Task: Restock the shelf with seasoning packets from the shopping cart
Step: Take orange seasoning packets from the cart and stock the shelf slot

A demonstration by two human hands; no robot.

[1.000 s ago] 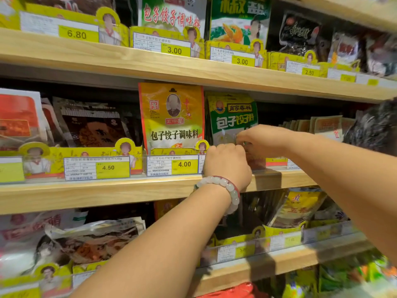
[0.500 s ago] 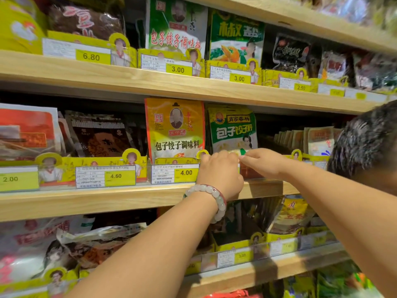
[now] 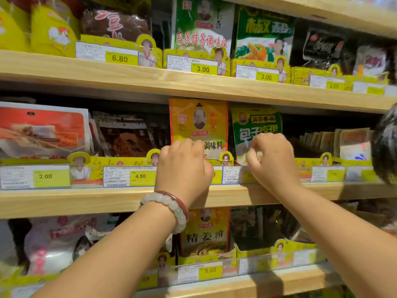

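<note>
A yellow seasoning packet (image 3: 198,121) stands upright on the middle shelf (image 3: 86,201), with a green seasoning packet (image 3: 256,123) right beside it. My left hand (image 3: 182,166), with a bead bracelet on the wrist, has its fingers curled over the yellow packet's lower front; the fingertips are hidden. My right hand (image 3: 274,160) is curled at the green packet's lower half, thumb and forefinger pinching its front. No shopping cart is in view.
Yellow price rails (image 3: 129,176) run along each shelf edge. Other packets fill the upper shelf (image 3: 150,80) and the lower shelf (image 3: 236,282). Flat packets (image 3: 352,143) stand in a row to the right. Another person's dark hair (image 3: 386,145) shows at the right edge.
Both hands rose from the price rail onto the packets' fronts. My left hand shifted left from the green packet to the yellow one.
</note>
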